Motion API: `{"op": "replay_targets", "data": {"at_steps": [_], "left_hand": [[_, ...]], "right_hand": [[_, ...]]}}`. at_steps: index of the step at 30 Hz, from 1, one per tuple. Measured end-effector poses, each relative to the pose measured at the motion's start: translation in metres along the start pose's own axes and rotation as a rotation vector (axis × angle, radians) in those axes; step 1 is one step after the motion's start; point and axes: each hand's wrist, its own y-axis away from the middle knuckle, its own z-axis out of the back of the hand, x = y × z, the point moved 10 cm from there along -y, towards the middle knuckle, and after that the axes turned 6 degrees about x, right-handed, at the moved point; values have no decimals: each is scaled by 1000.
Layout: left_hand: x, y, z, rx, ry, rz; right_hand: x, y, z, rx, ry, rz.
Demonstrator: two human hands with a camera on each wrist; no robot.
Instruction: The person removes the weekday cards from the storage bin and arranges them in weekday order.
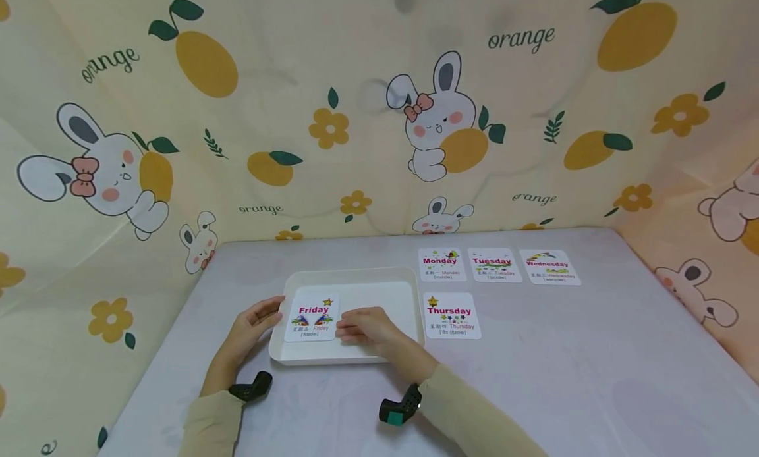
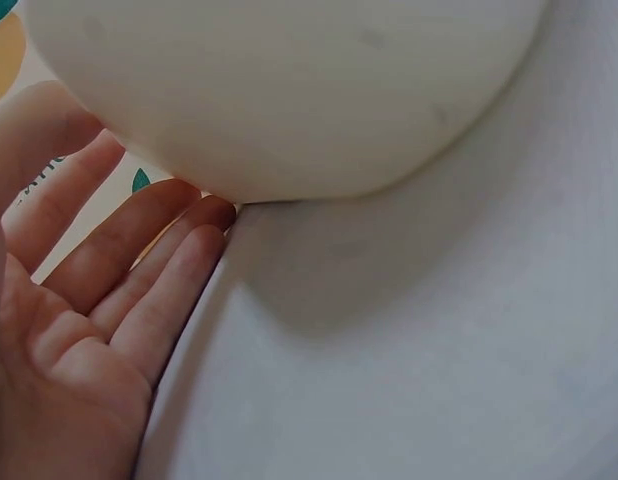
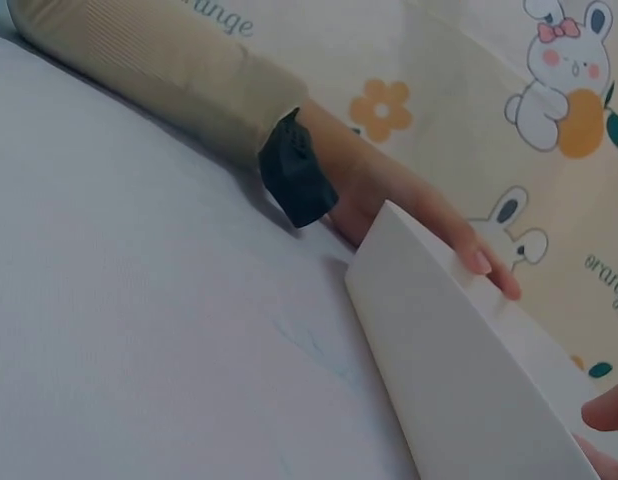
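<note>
A white card printed "Friday" [image 1: 311,317] lies in the left part of a shallow white tray [image 1: 379,278]. My right hand [image 1: 369,326] is over the tray, its extended fingertips at the card's right edge. At the tray's left side is my left hand [image 1: 255,322], fingers loosely extended and touching the rim. The left wrist view has that hand [image 2: 99,280] with its fingertips against the tray's outer side [image 2: 289,120]. In the right wrist view, the left fingers [image 3: 477,262] reach over the tray edge, while only fingertips [image 3: 611,408] of the right hand show.
Cards reading "Monday" [image 1: 441,266], "Tuesday" [image 1: 495,266] and "Wednesday" [image 1: 549,267] form a row behind and right of the tray. A "Thursday" card [image 1: 452,317] lies beside the tray's right edge. Patterned cloth [image 1: 367,62] stands around the white table [image 1: 563,391].
</note>
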Motion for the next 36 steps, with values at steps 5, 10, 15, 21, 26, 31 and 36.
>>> {"op": "replay_targets", "data": {"at_steps": [5,10,15,21,26,31,36], "left_hand": [[0,0,1,1,-1,-2],[-2,0,0,3,14,-5],[-4,1,-1,14,16,-12],[1,-1,1,-1,11,0],[0,0,2,5,10,-8],[0,0,2,11,10,-16],[1,-2,2,5,5,1]], "right_hand": [[-1,-2,-2,-24,-28,-12],[-1,-1,-4,-70,-87,2],[0,1,1,-147,-136,40],[0,-2,-1,-170,-134,35],[0,-3,-1,-178,-118,22],[4,-6,-2,-175,-62,50],[9,-11,0,-223,79,81]]}}
